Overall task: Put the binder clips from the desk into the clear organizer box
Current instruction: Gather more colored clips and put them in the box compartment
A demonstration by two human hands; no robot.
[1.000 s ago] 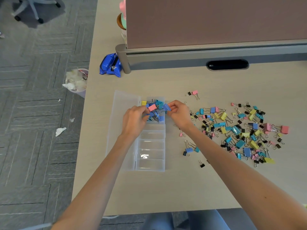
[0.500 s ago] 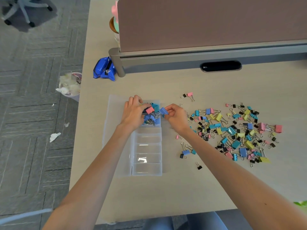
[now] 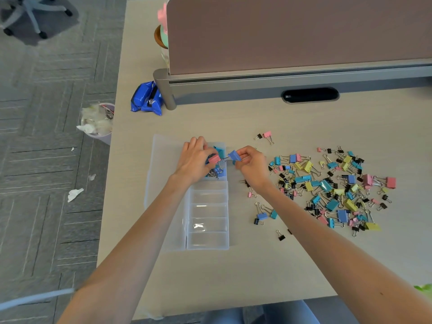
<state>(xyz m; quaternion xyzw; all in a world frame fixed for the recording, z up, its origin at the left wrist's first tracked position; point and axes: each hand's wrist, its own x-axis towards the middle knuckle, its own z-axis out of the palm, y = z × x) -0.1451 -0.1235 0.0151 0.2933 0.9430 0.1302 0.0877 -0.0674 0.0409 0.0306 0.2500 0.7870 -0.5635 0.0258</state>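
A clear organizer box (image 3: 208, 239) lies open on the desk, its lid (image 3: 161, 174) folded out to the left. Its far compartment holds several blue clips (image 3: 219, 171); the nearer compartments look empty. My left hand (image 3: 195, 160) is over that far compartment, pinching a pink binder clip (image 3: 214, 158). My right hand (image 3: 251, 164) is just right of the box's far end, holding a blue binder clip (image 3: 233, 155) by its handles. A loose heap of coloured binder clips (image 3: 332, 188) lies on the desk to the right.
A grey desk divider (image 3: 280, 80) runs across the back. A blue packet (image 3: 147, 99) lies by its left end. A full waste bin (image 3: 98, 122) stands on the floor off the desk's left edge. Stray clips (image 3: 265, 215) lie between box and heap.
Both hands stay at the box's far compartment. The left hand has shifted further over the compartment with the pink clip; the right still holds the blue clip beside it.
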